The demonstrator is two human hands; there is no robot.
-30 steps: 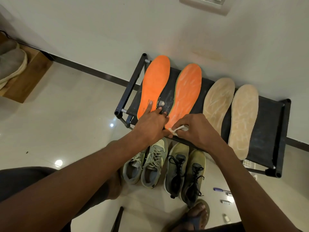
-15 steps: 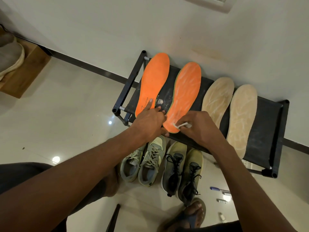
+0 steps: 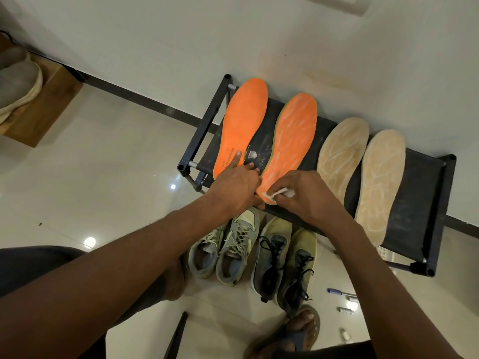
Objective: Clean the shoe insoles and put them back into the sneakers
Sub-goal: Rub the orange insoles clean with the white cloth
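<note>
Two orange insoles lie on a black rack [image 3: 425,193]: a clean one [image 3: 243,120] at the left and a white-streaked one [image 3: 293,136] beside it. Right of them lie two beige insoles [image 3: 339,149] [image 3: 381,177]. My left hand [image 3: 236,187] presses down between the orange pair, its index finger straight on the left insole's heel. At the heel of the streaked insole, my right hand [image 3: 303,195] pinches a small white brush-like tool [image 3: 277,194]. On the floor below stand a grey sneaker pair [image 3: 228,250] and an olive pair [image 3: 282,263].
A white wall runs right behind the rack. A wooden box [image 3: 44,110] holding a light shoe stands at far left. Small items including a blue pen [image 3: 337,291] lie on the tiled floor at right. A sandalled foot [image 3: 298,330] is near the bottom.
My right hand has shifted the white tool slightly along the heel of the streaked orange insole. My left hand keeps pressing in the same spot.
</note>
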